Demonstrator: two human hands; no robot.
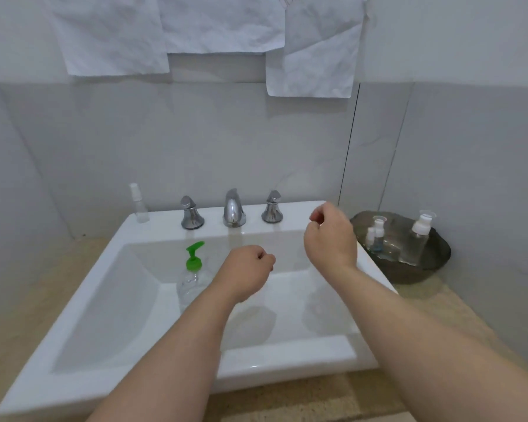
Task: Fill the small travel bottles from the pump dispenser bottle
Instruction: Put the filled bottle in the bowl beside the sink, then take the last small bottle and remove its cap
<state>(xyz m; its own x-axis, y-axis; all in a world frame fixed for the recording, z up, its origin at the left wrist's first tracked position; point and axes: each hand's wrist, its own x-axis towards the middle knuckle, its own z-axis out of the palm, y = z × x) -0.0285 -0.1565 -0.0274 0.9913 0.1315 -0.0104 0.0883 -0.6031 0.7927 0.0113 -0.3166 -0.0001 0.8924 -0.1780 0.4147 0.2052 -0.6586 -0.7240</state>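
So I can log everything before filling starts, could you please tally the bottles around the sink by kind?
Pump dispenser bottle, green top, standing in the basin: 1
Ledge travel bottle, at the back left: 1
Tray travel bottles, on the right: 3, as far as the view shows
Total: 5 bottles

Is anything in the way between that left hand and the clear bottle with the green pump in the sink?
Nothing visible. The left hand hangs just right of the clear plastic pump bottle with the green top, which stands in the white sink basin; only bare basin lies between them.
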